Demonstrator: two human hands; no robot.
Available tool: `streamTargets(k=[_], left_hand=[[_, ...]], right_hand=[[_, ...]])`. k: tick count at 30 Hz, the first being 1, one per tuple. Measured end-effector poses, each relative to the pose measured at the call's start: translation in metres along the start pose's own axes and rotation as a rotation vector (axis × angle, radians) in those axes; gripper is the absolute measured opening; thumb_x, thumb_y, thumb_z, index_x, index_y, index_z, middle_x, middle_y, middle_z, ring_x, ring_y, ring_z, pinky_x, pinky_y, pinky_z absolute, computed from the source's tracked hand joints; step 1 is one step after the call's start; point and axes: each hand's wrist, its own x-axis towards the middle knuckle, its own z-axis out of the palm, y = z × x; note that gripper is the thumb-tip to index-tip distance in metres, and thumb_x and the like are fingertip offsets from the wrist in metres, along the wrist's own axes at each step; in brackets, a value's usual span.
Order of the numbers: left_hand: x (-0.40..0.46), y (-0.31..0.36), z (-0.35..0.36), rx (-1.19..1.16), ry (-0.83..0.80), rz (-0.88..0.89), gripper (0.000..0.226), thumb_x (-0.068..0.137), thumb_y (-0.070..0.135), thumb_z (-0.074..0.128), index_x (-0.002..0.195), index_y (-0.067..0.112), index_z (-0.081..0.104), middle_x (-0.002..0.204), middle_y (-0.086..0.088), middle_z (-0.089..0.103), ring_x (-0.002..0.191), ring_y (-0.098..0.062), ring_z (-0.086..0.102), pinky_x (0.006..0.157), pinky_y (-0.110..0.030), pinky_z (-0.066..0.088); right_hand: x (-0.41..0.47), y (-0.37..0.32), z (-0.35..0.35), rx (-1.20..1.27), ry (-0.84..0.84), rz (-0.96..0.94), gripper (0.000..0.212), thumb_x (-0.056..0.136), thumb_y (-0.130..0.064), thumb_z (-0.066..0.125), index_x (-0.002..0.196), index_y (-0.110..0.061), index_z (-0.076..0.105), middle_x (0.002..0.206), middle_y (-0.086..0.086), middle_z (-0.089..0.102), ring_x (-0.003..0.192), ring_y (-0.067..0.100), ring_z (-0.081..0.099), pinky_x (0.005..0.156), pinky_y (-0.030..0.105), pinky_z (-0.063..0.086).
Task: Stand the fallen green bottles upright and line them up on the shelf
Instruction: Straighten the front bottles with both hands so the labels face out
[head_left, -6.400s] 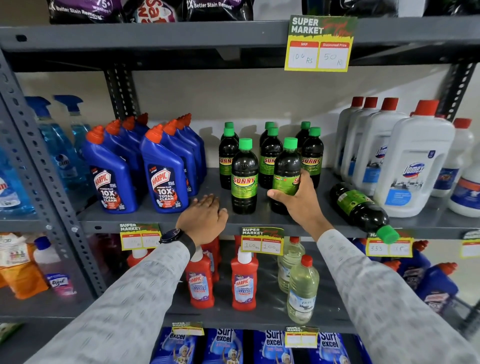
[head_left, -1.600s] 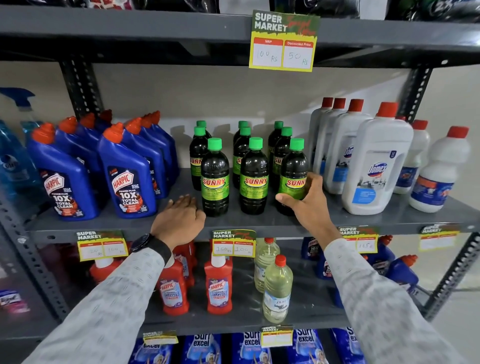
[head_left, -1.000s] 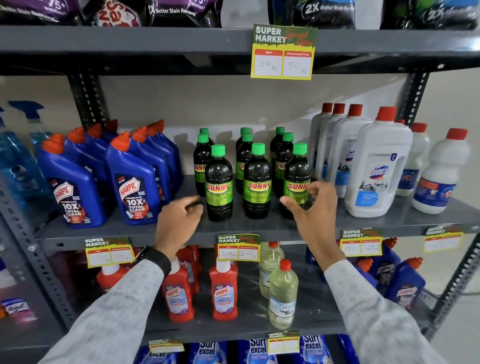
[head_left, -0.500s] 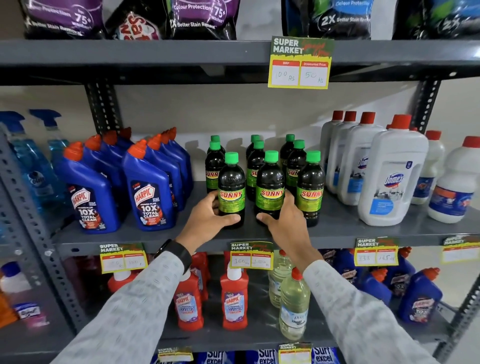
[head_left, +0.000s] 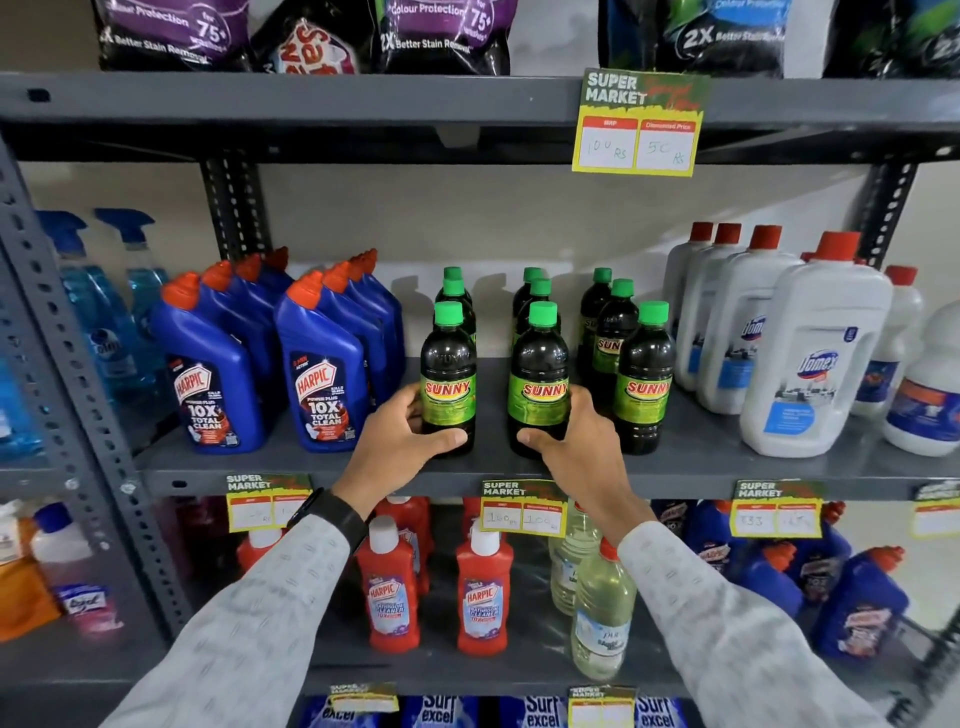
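Several dark Sunny bottles with green caps stand upright in three rows on the grey middle shelf (head_left: 701, 470). My left hand (head_left: 402, 447) wraps the base of the front left bottle (head_left: 448, 374). My right hand (head_left: 574, 441) grips the base of the front middle bottle (head_left: 537, 374). The front right bottle (head_left: 644, 379) stands free beside them. The bottles behind are partly hidden by the front ones. No green bottle lies on its side.
Blue Harpic bottles (head_left: 322, 374) crowd the shelf on the left, white Domex jugs (head_left: 810, 358) on the right. Price tags (head_left: 522, 506) hang on the shelf edge. Red Harpic bottles (head_left: 483, 592) and clear bottles (head_left: 602, 618) stand on the shelf below.
The last fallen bottle was stood up at the front right. Both hands then moved inward and closed on the front left and front middle bottles, which now stand farther apart.
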Motion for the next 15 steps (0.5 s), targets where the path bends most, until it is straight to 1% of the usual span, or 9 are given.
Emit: streamTargets(k=[2, 4, 5, 7, 9, 11, 13, 14, 15], left_hand=[[-0.002, 0.0, -0.001, -0.011, 0.011, 0.002, 0.087, 0.071, 0.037, 0.093, 0.147, 0.029, 0.051, 0.128, 0.016, 0.068, 0.113, 0.009, 0.064, 0.095, -0.013, 0.049], [-0.004, 0.001, -0.001, -0.02, 0.012, 0.006, 0.088, 0.073, 0.035, 0.092, 0.149, 0.028, 0.049, 0.129, 0.016, 0.066, 0.111, 0.014, 0.062, 0.089, -0.005, 0.048], [-0.005, 0.002, -0.001, -0.028, 0.012, 0.007, 0.089, 0.073, 0.034, 0.092, 0.15, 0.029, 0.048, 0.129, 0.017, 0.065, 0.111, 0.016, 0.061, 0.087, -0.004, 0.047], [-0.008, 0.001, 0.0, -0.061, 0.023, 0.001, 0.091, 0.073, 0.031, 0.093, 0.151, 0.03, 0.046, 0.129, 0.02, 0.064, 0.112, 0.014, 0.062, 0.086, -0.004, 0.048], [-0.01, 0.001, -0.001, -0.091, 0.034, -0.001, 0.093, 0.072, 0.027, 0.093, 0.151, 0.031, 0.045, 0.129, 0.022, 0.063, 0.112, 0.015, 0.062, 0.085, -0.004, 0.049], [-0.011, 0.001, -0.002, -0.097, 0.029, 0.002, 0.094, 0.073, 0.023, 0.093, 0.152, 0.03, 0.044, 0.13, 0.021, 0.063, 0.114, 0.014, 0.061, 0.087, -0.004, 0.049], [-0.012, 0.002, -0.002, -0.091, 0.024, 0.002, 0.094, 0.074, 0.02, 0.092, 0.153, 0.03, 0.042, 0.127, 0.024, 0.062, 0.112, 0.016, 0.06, 0.093, -0.008, 0.05], [-0.012, 0.002, -0.002, -0.088, 0.024, 0.002, 0.093, 0.075, 0.019, 0.091, 0.154, 0.03, 0.042, 0.124, 0.026, 0.06, 0.11, 0.018, 0.06, 0.093, -0.008, 0.05], [-0.012, 0.002, -0.002, -0.086, 0.024, 0.003, 0.093, 0.076, 0.018, 0.09, 0.154, 0.029, 0.041, 0.122, 0.028, 0.059, 0.107, 0.021, 0.059, 0.091, -0.006, 0.05]], right_hand=[[-0.002, -0.001, 0.001, -0.002, 0.005, -0.005, 0.072, 0.085, -0.038, 0.085, 0.14, -0.015, 0.046, 0.105, -0.011, 0.06, 0.095, 0.02, 0.067, 0.087, 0.045, 0.056], [-0.002, -0.001, 0.0, 0.003, 0.009, -0.009, 0.073, 0.084, -0.039, 0.085, 0.141, -0.017, 0.046, 0.104, -0.013, 0.06, 0.094, 0.018, 0.066, 0.087, 0.044, 0.057], [-0.002, -0.001, 0.0, 0.007, 0.009, -0.011, 0.075, 0.083, -0.04, 0.086, 0.142, -0.017, 0.045, 0.105, -0.014, 0.06, 0.095, 0.017, 0.066, 0.087, 0.042, 0.056], [-0.003, -0.001, -0.001, 0.025, 0.002, -0.01, 0.082, 0.08, -0.043, 0.087, 0.145, -0.02, 0.043, 0.107, -0.015, 0.06, 0.101, 0.015, 0.064, 0.088, 0.037, 0.054], [-0.003, 0.0, 0.0, 0.048, 0.002, -0.001, 0.09, 0.076, -0.044, 0.09, 0.148, -0.022, 0.041, 0.109, -0.017, 0.058, 0.101, 0.01, 0.06, 0.088, 0.031, 0.05], [-0.004, 0.001, 0.001, 0.053, 0.015, 0.001, 0.09, 0.075, -0.042, 0.091, 0.147, -0.022, 0.042, 0.108, -0.018, 0.057, 0.1, 0.008, 0.057, 0.086, 0.028, 0.047], [-0.003, 0.003, 0.001, 0.054, 0.024, 0.003, 0.086, 0.077, -0.039, 0.091, 0.146, -0.021, 0.044, 0.106, -0.019, 0.056, 0.099, 0.008, 0.056, 0.084, 0.027, 0.046], [-0.003, 0.003, 0.001, 0.054, 0.026, 0.004, 0.084, 0.078, -0.038, 0.09, 0.146, -0.02, 0.044, 0.105, -0.019, 0.055, 0.098, 0.008, 0.055, 0.084, 0.028, 0.045], [-0.003, 0.004, 0.001, 0.053, 0.028, 0.003, 0.083, 0.078, -0.038, 0.09, 0.146, -0.02, 0.045, 0.103, -0.019, 0.055, 0.098, 0.008, 0.056, 0.083, 0.028, 0.045]])
